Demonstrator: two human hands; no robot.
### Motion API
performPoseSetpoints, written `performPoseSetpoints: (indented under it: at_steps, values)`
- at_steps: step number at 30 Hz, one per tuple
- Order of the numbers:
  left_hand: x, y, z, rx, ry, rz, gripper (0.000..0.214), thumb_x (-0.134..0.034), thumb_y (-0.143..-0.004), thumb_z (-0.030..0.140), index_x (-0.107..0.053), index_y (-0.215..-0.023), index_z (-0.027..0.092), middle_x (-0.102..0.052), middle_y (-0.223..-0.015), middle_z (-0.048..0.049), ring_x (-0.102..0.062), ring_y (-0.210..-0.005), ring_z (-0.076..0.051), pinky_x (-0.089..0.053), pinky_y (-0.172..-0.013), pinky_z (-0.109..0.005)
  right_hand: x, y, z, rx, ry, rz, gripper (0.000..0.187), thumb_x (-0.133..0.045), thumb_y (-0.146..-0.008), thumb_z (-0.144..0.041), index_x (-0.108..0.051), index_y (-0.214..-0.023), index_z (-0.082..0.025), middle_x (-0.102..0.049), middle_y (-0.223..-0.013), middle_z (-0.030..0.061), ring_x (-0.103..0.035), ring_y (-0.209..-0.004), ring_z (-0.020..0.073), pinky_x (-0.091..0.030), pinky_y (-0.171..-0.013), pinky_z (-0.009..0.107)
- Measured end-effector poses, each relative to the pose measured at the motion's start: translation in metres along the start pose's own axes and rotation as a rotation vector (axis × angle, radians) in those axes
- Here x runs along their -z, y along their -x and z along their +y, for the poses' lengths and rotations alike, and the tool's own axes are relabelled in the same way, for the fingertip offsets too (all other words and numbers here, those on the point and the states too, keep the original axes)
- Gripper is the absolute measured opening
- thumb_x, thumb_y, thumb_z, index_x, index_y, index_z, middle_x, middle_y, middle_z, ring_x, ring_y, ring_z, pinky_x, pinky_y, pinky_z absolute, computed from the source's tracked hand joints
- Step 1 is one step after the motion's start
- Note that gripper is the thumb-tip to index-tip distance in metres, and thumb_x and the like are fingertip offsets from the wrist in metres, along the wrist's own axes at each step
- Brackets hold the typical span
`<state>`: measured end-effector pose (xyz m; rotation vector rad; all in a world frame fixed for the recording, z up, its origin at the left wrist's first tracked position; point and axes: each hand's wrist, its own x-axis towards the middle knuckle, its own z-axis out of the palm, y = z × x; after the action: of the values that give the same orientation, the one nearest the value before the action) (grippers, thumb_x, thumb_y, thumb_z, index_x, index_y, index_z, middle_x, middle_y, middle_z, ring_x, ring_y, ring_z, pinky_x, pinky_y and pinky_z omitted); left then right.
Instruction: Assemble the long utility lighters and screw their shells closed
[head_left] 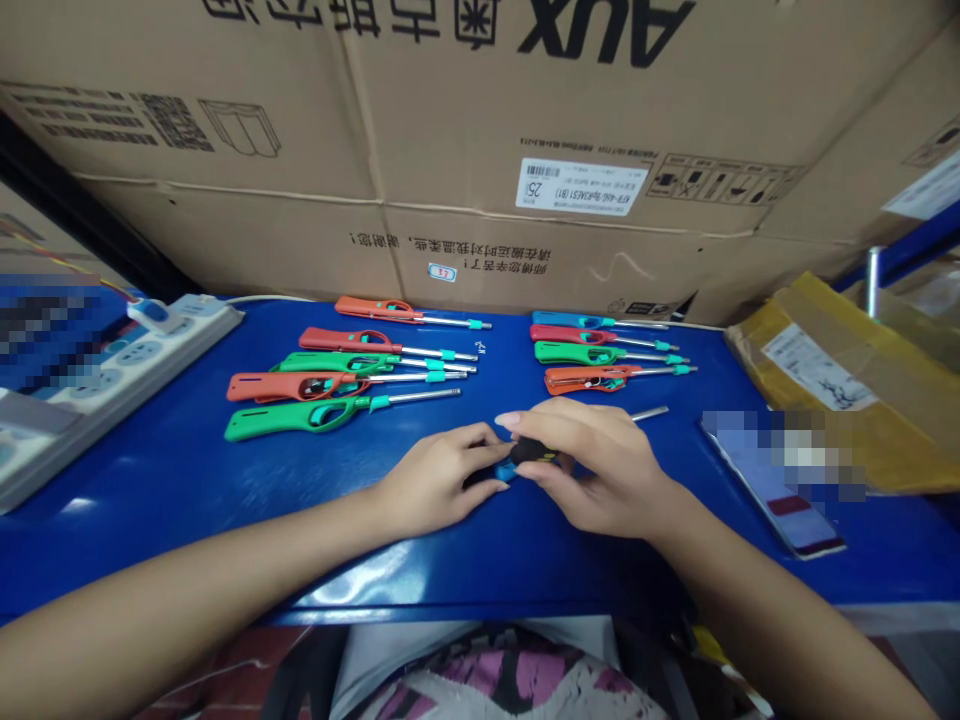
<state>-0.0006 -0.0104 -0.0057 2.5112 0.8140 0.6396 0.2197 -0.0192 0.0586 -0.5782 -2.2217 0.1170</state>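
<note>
In the head view my left hand (442,475) is closed on a blue gas lighter (507,470), low over the table. Most of the lighter's body is hidden by my fingers; a metal tube (651,412) sticks out beyond my right hand and appears to belong to it. My right hand (600,465) pinches a stubby black screwdriver (531,452) with yellow marks, held over the blue body. The tool's tip is out of sight. Behind my right hand lies an orange lighter (589,378) with its trigger area showing.
Several green, red and orange lighters (296,418) lie in a left group; a right group includes a blue lighter (574,320). A phone (776,490) and a yellow package (847,370) are at right, a power strip (124,370) at left. A large cardboard box (420,140) walls the back.
</note>
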Motion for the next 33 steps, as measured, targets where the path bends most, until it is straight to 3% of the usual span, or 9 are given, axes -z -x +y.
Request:
performPoseSetpoints:
  at_steps: [4, 9, 16, 19, 22, 24, 29, 31, 33]
  values:
    - [0.001, -0.001, 0.001, 0.004, 0.019, 0.001, 0.027, -0.058, -0.098, 0.027, -0.064, -0.124, 0.022, -0.066, -0.109, -0.0057, -0.068, -0.098, -0.02, -0.058, -0.084, -0.032, 0.001, 0.001, 0.001, -0.011, 0.108, 0.017, 0.035, -0.063, -0.097, -0.041, -0.061, -0.127, -0.022, -0.07, -0.083, 0.0005, -0.065, -0.066, 0.0116, -0.05, -0.06, 0.023]
    - [0.002, -0.001, 0.002, 0.027, 0.01, -0.026, 0.025, -0.063, -0.096, 0.029, -0.067, -0.12, 0.022, -0.065, -0.112, -0.0057, -0.067, -0.1, -0.021, -0.057, -0.084, -0.033, 0.006, 0.0, -0.001, -0.043, -0.06, -0.059, 0.043, -0.045, -0.098, -0.016, -0.049, -0.141, -0.015, -0.071, -0.123, 0.0115, -0.069, -0.109, 0.0172, -0.056, -0.084, 0.029]
    - [-0.007, 0.0, -0.001, 0.015, -0.016, 0.006, 0.026, -0.057, -0.1, 0.032, -0.065, -0.123, 0.022, -0.065, -0.11, -0.0061, -0.067, -0.095, -0.02, -0.056, -0.08, -0.032, -0.002, 0.002, 0.002, -0.028, 0.249, -0.011, 0.029, -0.06, -0.098, -0.04, -0.062, -0.121, -0.022, -0.072, -0.081, -0.0006, -0.066, -0.065, 0.0133, -0.05, -0.06, 0.025]
    - [-0.007, 0.0, 0.0, 0.015, -0.016, 0.006, 0.026, -0.058, -0.1, 0.032, -0.065, -0.123, 0.022, -0.065, -0.113, -0.0068, -0.067, -0.097, -0.021, -0.057, -0.08, -0.032, -0.001, 0.002, 0.001, -0.008, 0.181, -0.035, 0.036, -0.052, -0.1, -0.031, -0.054, -0.134, -0.021, -0.075, -0.105, 0.0055, -0.072, -0.086, 0.016, -0.055, -0.071, 0.027]
    - [-0.007, 0.0, -0.001, 0.004, -0.017, 0.017, 0.023, -0.058, -0.1, 0.031, -0.066, -0.118, 0.021, -0.065, -0.113, -0.0075, -0.067, -0.098, -0.021, -0.057, -0.081, -0.033, 0.0, 0.0, -0.001, -0.008, -0.002, -0.056, 0.047, -0.043, -0.098, -0.017, -0.042, -0.146, -0.019, -0.069, -0.128, 0.0109, -0.068, -0.114, 0.0183, -0.058, -0.084, 0.03]
    - [-0.007, 0.0, -0.002, -0.009, -0.02, 0.03, 0.022, -0.058, -0.1, 0.031, -0.066, -0.117, 0.02, -0.065, -0.112, -0.0073, -0.067, -0.098, -0.022, -0.056, -0.082, -0.033, 0.0, 0.0, -0.001, -0.008, -0.02, -0.044, 0.042, -0.046, -0.099, -0.018, -0.046, -0.141, -0.02, -0.071, -0.118, 0.0084, -0.07, -0.104, 0.017, -0.058, -0.079, 0.029]
    - [-0.008, 0.0, -0.003, -0.017, -0.009, 0.038, 0.031, -0.06, -0.099, 0.027, -0.062, -0.13, 0.023, -0.065, -0.104, -0.005, -0.067, -0.093, -0.02, -0.057, -0.078, -0.031, -0.001, 0.004, 0.003, -0.03, 0.21, -0.036, 0.034, -0.063, -0.097, -0.039, -0.059, -0.127, -0.024, -0.069, -0.086, 0.0008, -0.065, -0.069, 0.014, -0.051, -0.061, 0.026]
    - [-0.007, 0.0, -0.002, -0.006, -0.01, 0.032, 0.031, -0.06, -0.099, 0.028, -0.063, -0.129, 0.023, -0.065, -0.106, -0.0055, -0.068, -0.092, -0.02, -0.057, -0.078, -0.032, 0.002, 0.004, 0.003, -0.026, 0.168, -0.03, 0.035, -0.057, -0.1, -0.036, -0.057, -0.132, -0.022, -0.071, -0.096, 0.004, -0.067, -0.077, 0.0154, -0.053, -0.066, 0.027]
    - [-0.006, -0.001, -0.001, 0.006, -0.005, 0.018, 0.027, -0.06, -0.099, 0.03, -0.065, -0.124, 0.021, -0.065, -0.111, -0.0066, -0.068, -0.095, -0.02, -0.058, -0.081, -0.033, 0.005, 0.002, 0.002, -0.045, 0.044, -0.038, 0.039, -0.048, -0.101, -0.024, -0.051, -0.139, -0.019, -0.07, -0.119, 0.0098, -0.069, -0.099, 0.0183, -0.056, -0.079, 0.03]
